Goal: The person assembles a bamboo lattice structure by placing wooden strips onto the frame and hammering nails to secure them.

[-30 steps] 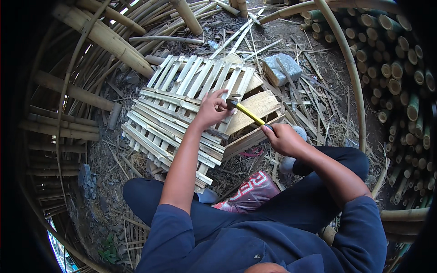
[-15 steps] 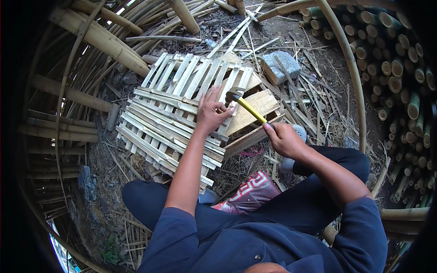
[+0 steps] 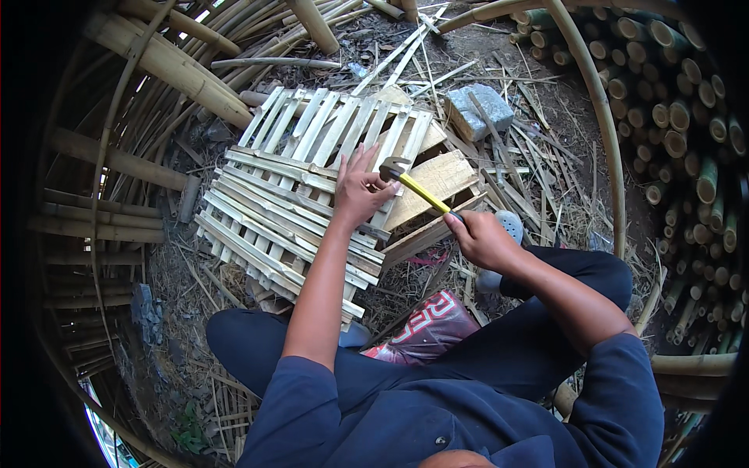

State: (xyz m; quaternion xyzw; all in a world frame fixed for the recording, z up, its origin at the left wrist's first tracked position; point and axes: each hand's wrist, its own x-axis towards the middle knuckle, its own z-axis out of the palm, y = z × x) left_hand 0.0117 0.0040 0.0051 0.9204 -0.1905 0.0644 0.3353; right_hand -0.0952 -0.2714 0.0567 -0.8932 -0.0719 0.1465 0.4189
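Observation:
My right hand [image 3: 484,240] is wrapped round the dark grip of a claw hammer [image 3: 425,195] with a yellow shaft. The hammer's metal head is right beside my left thumb and forefinger. My left hand [image 3: 360,193] rests on a lattice of pale bamboo slats [image 3: 269,204], some fingers lying along it. Its thumb and forefinger are pinched together; whatever is between them is too small or hidden to name. Crosswise slats overlap lengthwise ones in the lattice. Under its right side is a wooden box-like support [image 3: 431,187] with a board top.
A grey stone block [image 3: 479,113] sits beyond the support, among scattered bamboo strips. A red printed sack [image 3: 425,331] lies between my legs. Cut bamboo poles [image 3: 679,117] are stacked at right. A curved pole [image 3: 601,101] arches in front of them. Thick bamboo beams [image 3: 168,66] cross at left.
The hammer head has shifted slightly left, to beside my left thumb and forefinger, and shows at a different angle. My left hand stays at nearly the same place on the slats.

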